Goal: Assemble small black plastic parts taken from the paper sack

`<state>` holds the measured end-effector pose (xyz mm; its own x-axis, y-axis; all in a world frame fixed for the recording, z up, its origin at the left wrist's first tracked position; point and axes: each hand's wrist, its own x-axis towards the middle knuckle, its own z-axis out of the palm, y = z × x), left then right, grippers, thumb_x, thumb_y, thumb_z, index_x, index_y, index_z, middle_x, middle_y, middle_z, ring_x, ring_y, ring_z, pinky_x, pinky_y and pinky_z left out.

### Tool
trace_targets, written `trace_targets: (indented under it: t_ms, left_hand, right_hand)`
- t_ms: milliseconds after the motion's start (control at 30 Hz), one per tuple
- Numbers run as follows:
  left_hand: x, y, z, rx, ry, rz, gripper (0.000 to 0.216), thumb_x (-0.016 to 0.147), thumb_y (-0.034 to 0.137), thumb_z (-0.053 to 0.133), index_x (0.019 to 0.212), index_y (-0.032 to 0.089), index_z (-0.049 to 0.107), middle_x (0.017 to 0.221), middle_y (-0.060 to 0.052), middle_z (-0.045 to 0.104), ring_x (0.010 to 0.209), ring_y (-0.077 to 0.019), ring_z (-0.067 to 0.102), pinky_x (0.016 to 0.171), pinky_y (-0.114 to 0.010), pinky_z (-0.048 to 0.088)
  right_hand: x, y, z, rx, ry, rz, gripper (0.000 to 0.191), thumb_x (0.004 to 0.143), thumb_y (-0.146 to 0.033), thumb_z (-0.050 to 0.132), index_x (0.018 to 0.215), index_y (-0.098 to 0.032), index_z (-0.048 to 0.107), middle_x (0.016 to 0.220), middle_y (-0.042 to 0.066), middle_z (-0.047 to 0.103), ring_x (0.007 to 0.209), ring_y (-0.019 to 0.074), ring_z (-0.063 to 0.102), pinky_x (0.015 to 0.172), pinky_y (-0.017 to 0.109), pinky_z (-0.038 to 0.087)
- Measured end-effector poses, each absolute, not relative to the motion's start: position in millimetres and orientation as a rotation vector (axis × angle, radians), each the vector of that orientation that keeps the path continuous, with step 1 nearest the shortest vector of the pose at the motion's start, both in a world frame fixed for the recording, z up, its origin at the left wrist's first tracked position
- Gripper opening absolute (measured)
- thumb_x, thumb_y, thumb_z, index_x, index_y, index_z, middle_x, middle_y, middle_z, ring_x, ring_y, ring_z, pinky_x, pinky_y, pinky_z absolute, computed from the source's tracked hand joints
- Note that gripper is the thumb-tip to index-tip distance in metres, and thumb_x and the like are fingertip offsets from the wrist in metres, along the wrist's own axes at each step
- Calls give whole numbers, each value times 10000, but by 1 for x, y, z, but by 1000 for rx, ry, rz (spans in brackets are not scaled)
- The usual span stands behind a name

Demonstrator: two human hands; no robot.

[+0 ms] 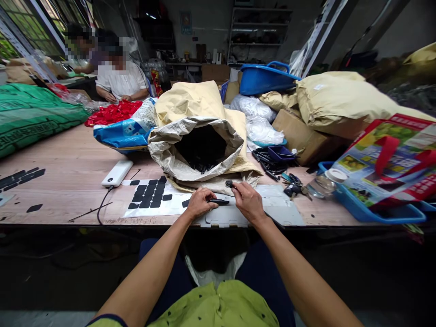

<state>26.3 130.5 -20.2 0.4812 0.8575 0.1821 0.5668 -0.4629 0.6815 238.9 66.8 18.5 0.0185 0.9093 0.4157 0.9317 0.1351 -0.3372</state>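
My left hand [200, 202] is closed on a slim black plastic stick [220, 201] lying across the front of the wooden table [68, 168]. My right hand [248, 200] pinches a small black round piece [229, 184] just above the stick's right end. Both hands rest over a grey flat sheet [231, 217] at the table's front edge. Directly behind them an open paper sack [190, 141] shows many black parts inside. To the left lies a white sheet with several black pads [150, 194].
A white power bank [117, 172] with a cable lies left. Right are a black tray of parts [277, 156], keys [293, 184], a blue bin [374, 209] holding a colourful bag, a cardboard box [303, 136]. Two people sit at the far left behind red pieces [112, 112].
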Motion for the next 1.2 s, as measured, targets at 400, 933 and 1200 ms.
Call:
trace_targets:
  t_ms: [400, 933, 1200]
  left_hand:
    - [24, 130, -17, 2239, 1154, 661, 289, 701, 314, 850, 955, 229, 740, 938, -7, 700, 918, -215, 576, 846, -319, 421]
    - [22, 122, -10, 2199, 1086, 762, 153, 771, 252, 775, 906, 207, 722, 904, -26, 677, 921, -221, 559, 849, -333, 407]
    - [25, 9, -17, 2045, 714, 612, 198, 840, 309, 724, 1020, 228, 713, 934, -28, 728, 860, -186, 633, 813, -292, 444]
  right_hand:
    - [267, 108, -29, -1822, -1892, -150, 182, 913, -264, 610, 1064, -235, 709, 1008, 59, 658, 976, 221, 544, 888, 315, 402]
    - [257, 105, -22, -1925, -1887, -171, 166, 893, -298, 591, 1024, -226, 664, 1022, 68, 608, 972, 224, 500, 836, 322, 358]
    - [257, 106, -23, -1930, -1900, -184, 162, 886, -288, 590, 1021, -221, 648, 1038, 74, 603, 986, 227, 496, 852, 324, 361]
